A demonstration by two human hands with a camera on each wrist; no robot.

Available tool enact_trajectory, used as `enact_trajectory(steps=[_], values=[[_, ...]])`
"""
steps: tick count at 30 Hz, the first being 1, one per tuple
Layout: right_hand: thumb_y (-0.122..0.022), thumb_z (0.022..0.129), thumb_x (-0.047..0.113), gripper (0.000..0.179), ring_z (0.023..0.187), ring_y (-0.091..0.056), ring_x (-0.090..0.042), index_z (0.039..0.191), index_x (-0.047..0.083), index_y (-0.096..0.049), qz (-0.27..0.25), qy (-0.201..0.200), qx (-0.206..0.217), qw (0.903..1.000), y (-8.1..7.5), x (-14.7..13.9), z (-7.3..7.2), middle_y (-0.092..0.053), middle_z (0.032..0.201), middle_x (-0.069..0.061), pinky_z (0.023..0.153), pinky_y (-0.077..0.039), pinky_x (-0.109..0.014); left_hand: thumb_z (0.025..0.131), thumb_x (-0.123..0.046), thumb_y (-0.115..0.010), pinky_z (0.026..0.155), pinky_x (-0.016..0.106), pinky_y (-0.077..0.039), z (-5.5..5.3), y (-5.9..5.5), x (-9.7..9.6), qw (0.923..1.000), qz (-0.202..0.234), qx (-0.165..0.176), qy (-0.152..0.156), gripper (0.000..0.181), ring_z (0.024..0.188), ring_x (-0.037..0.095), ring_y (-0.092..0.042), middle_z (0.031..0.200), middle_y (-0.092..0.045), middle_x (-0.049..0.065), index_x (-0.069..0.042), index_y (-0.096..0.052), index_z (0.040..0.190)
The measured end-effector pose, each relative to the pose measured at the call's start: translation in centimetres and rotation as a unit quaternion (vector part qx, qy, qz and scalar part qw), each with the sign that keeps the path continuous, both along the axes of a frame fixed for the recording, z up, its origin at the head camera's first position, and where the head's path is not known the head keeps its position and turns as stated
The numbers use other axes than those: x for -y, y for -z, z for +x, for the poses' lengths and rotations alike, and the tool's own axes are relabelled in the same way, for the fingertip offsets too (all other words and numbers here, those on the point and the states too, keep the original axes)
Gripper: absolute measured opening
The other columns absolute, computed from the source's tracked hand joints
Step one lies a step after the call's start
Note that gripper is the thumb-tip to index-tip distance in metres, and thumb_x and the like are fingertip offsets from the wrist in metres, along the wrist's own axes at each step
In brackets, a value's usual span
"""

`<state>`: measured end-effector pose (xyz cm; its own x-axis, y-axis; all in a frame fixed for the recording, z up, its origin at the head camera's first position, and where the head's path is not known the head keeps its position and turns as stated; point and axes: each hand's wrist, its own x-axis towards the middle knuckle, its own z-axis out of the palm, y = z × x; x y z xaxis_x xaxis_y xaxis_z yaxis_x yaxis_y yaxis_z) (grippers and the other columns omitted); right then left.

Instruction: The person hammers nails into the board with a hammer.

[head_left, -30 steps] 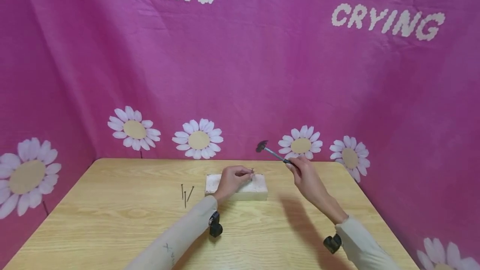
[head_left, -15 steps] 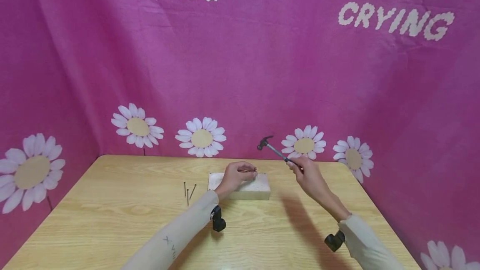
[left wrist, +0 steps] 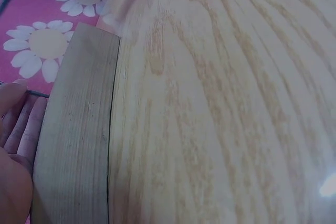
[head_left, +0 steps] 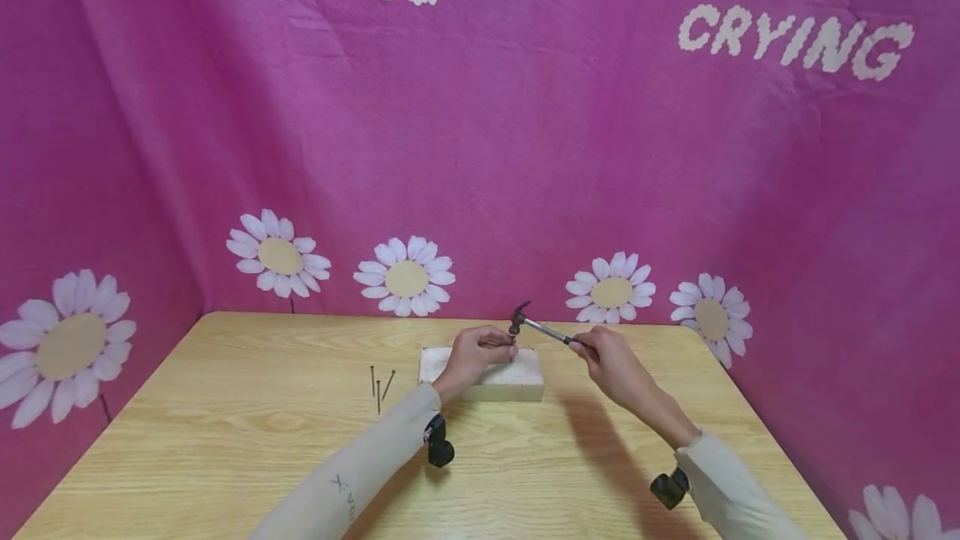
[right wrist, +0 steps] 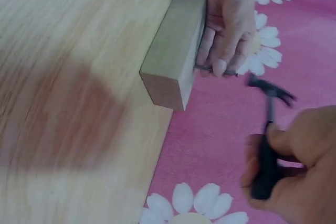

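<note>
Pink flowered cloth (head_left: 510,148) behind a wooden table (head_left: 225,440).
I see the left hand (head_left: 471,357) pinching a nail (right wrist: 231,72) upright on the block (head_left: 510,392), the right hand (head_left: 611,361) gripping a hammer (head_left: 546,330), its head near that nail's top (touching or not, I can't tell); three loose nails (head_left: 378,394) lie left of the block.

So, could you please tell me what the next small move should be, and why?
Probably a light tap with the hammer: the right hand grips it, head close to the nail, which the left hand pinches upright on the wooden block.
</note>
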<state>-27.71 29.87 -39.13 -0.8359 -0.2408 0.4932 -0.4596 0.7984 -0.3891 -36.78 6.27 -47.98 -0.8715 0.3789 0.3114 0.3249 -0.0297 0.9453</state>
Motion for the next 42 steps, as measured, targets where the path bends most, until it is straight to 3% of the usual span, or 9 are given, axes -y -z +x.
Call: enact_trajectory(steps=[3, 7, 13, 19, 25, 31, 37, 42], values=[[-0.066, 0.099, -0.003, 0.010, 0.070, -0.046, -0.014, 0.093, -0.004, -0.074, -0.024, 0.016, -0.043, 0.9986, -0.3, -0.2, 0.1, -0.055, 0.074, -0.005, 0.060, -0.040, -0.024, 0.093, 0.000, -0.076, 0.085, 0.021, -0.059, 0.2, -0.1, 0.0, 1.0000, 0.001, 0.003, 0.000, 0.023, 0.096, 0.028, -0.076, 0.110, -0.077, 0.025, 0.012, -0.072, 0.113], [-0.067, 0.099, -0.003, 0.009, 0.070, -0.046, -0.013, 0.094, -0.004, -0.074, -0.066, 0.030, -0.091, 0.9932, -0.4, -0.5, 0.1, -0.056, 0.075, -0.006, 0.058, -0.039, -0.024, 0.094, 0.000, -0.076, 0.087, 0.024, -0.060, 0.4, -0.2, 0.0, 1.0000, 0.000, 0.001, 0.004, 0.023, 0.100, 0.035, -0.075, 0.112, -0.076, 0.026, 0.011, -0.072, 0.113], [-0.067, 0.099, -0.003, 0.008, 0.069, -0.043, -0.009, 0.094, -0.003, -0.074, 0.007, -0.010, -0.027, 0.9996, 0.4, -0.6, 0.1, -0.054, 0.074, -0.001, 0.059, -0.040, -0.023, 0.092, 0.000, -0.078, 0.084, 0.022, -0.059, 0.4, -0.1, -0.1, 0.9999, -0.007, -0.009, -0.013, 0.022, 0.099, 0.038, -0.075, 0.109, -0.076, 0.026, 0.011, -0.073, 0.110], [-0.066, 0.100, -0.003, 0.010, 0.068, -0.042, -0.011, 0.093, -0.002, -0.073, -0.055, 0.013, -0.073, 0.9957, 0.2, -0.4, -0.1, -0.052, 0.073, -0.003, 0.058, -0.038, -0.024, 0.092, -0.001, -0.078, 0.083, 0.020, -0.058, 0.2, 0.0, -0.1, 0.9999, -0.003, -0.010, -0.010, 0.022, 0.097, 0.036, -0.075, 0.109, -0.077, 0.025, 0.010, -0.074, 0.111], [-0.069, 0.098, -0.003, 0.006, 0.070, -0.046, -0.009, 0.095, -0.004, -0.074, 0.017, -0.011, -0.055, 0.9983, 1.0, -0.1, 0.1, -0.056, 0.076, -0.002, 0.060, -0.044, -0.025, 0.092, -0.001, -0.079, 0.080, 0.020, -0.059, 0.2, 0.2, -0.1, 0.9996, -0.007, -0.022, -0.018, 0.020, 0.094, 0.034, -0.076, 0.106, -0.077, 0.025, 0.011, -0.073, 0.108], [-0.068, 0.099, -0.001, 0.008, 0.071, -0.044, -0.013, 0.094, -0.002, -0.074, -0.010, 0.011, -0.055, 0.9984, 0.9, 0.1, 0.1, -0.053, 0.074, -0.002, 0.062, -0.039, -0.027, 0.092, -0.001, -0.078, 0.082, 0.020, -0.059, 0.5, 0.0, 0.0, 0.9995, -0.002, -0.030, -0.011, 0.020, 0.098, 0.042, -0.074, 0.109, -0.076, 0.026, 0.011, -0.074, 0.109], [-0.067, 0.099, -0.001, 0.007, 0.068, -0.042, -0.010, 0.097, -0.002, -0.074, 0.008, 0.005, -0.018, 0.9998, 1.6, 0.1, -0.1, -0.051, 0.074, 0.000, 0.059, -0.038, -0.023, 0.092, 0.001, -0.078, 0.083, 0.022, -0.060, 0.4, 0.0, 0.0, 0.9995, -0.007, -0.025, -0.020, 0.021, 0.099, 0.043, -0.074, 0.106, -0.077, 0.026, 0.013, -0.073, 0.108], [-0.067, 0.099, -0.002, 0.007, 0.069, -0.043, -0.011, 0.095, -0.001, -0.074, 0.001, 0.003, -0.043, 0.9991, 1.4, 0.1, 0.0, -0.050, 0.074, 0.000, 0.061, -0.039, -0.025, 0.092, 0.002, -0.077, 0.083, 0.021, -0.060, 0.4, 0.0, -0.1, 0.9993, -0.008, -0.030, -0.019, 0.018, 0.098, 0.041, -0.074, 0.107, -0.077, 0.026, 0.012, -0.074, 0.107]])
